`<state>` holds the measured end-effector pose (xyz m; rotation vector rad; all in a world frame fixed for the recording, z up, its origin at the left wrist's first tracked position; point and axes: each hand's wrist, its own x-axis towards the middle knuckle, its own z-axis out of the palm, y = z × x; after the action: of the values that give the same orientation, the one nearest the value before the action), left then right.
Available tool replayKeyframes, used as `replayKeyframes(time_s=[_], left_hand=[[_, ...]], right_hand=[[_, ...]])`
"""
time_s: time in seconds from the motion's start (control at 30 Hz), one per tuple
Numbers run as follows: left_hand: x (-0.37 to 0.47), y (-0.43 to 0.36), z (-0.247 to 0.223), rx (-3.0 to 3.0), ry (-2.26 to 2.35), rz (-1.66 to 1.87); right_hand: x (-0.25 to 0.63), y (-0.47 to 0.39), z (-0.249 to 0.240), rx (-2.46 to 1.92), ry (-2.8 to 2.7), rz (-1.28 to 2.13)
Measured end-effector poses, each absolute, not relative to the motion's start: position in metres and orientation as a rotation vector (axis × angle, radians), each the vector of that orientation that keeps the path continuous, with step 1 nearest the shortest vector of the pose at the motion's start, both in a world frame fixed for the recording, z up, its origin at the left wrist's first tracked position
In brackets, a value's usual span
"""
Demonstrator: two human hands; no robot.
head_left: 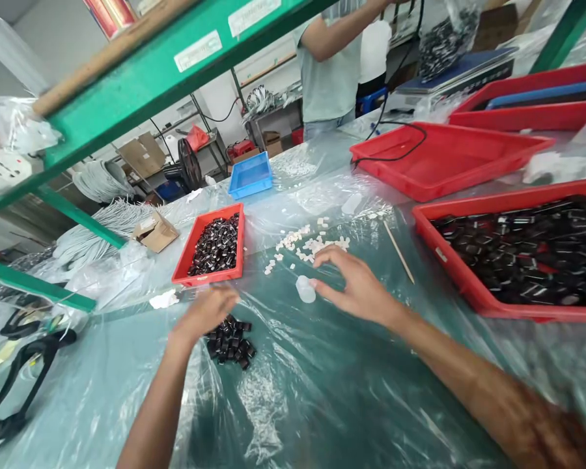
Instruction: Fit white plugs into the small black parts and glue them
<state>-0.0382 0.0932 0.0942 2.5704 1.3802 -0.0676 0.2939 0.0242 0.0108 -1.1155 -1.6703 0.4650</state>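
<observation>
My left hand [206,312] hovers above a small pile of black parts [230,342], its fingers curled together and blurred; what they hold, if anything, cannot be made out. My right hand [349,283] has thumb and index finger apart, the thumb tip beside a small translucent white cup [305,289] on the green table. Scattered small white pieces [293,241] lie just beyond the right hand. Past the left hand stands a red tray [240,244] filled with small black parts.
A large red bin [473,296] of black parts is at the right, a thin stick [398,252] beside it. Farther back are a blue tray [251,174], a red tray [434,156] and a person [327,71]. A green shelf beam [141,91] crosses above.
</observation>
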Motion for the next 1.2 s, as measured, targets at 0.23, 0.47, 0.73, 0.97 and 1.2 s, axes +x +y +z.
replayKeyframes(time_s=[0.23,0.47,0.73,0.97,1.2], left_hand=[[-0.048,0.074,0.041,2.562,1.423,-0.22],[-0.045,0.074,0.02,2.605,1.415,-0.124],[-0.027,0.064,-0.008,2.459,1.127,0.705],[-0.016,0.05,-0.019,2.358,1.145,1.135],[0.0,0.041,-0.014,2.481,1.14,1.081]], right_hand=[[0.319,0.042,-0.011,-1.5,-2.043,0.29],[0.294,0.041,-0.022,-1.457,-2.087,0.44],[0.278,0.034,-0.026,-1.408,-1.95,0.581],[0.26,0.01,-0.023,-1.3,-1.999,0.449],[0.265,0.008,-0.036,-1.211,-1.969,0.317]])
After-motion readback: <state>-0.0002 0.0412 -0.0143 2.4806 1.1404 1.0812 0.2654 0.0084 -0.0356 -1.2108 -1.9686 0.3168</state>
